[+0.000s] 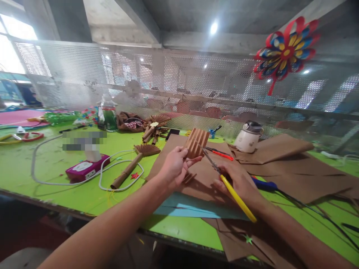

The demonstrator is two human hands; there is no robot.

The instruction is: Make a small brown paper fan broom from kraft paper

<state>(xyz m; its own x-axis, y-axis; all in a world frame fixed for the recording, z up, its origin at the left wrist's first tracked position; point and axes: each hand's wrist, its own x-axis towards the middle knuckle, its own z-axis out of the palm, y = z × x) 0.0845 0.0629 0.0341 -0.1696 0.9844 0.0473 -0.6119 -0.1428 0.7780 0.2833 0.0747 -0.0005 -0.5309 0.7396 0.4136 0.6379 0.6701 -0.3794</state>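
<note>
My left hand [175, 166] pinches a piece of brown paper folded into narrow pleats [198, 140], raised above the table. In my right hand [238, 181] is a pair of scissors [237, 198] with yellow handles. Their blades point up and left, with the tips at the right side of the pleated paper; I cannot tell whether they are cutting into it. Beneath both hands lies a large brown paper sheet [165, 160], with a light blue sheet [182, 207] at its near edge.
Left of my hands are a paper fan with a rolled handle [127, 170], a white cable [33, 164] and a purple power box [86, 168]. A red craft knife [223, 154], a cream jug [248, 138] and a blue-handled corded tool [265, 185] lie right. Perforated panels [179, 86] stand behind.
</note>
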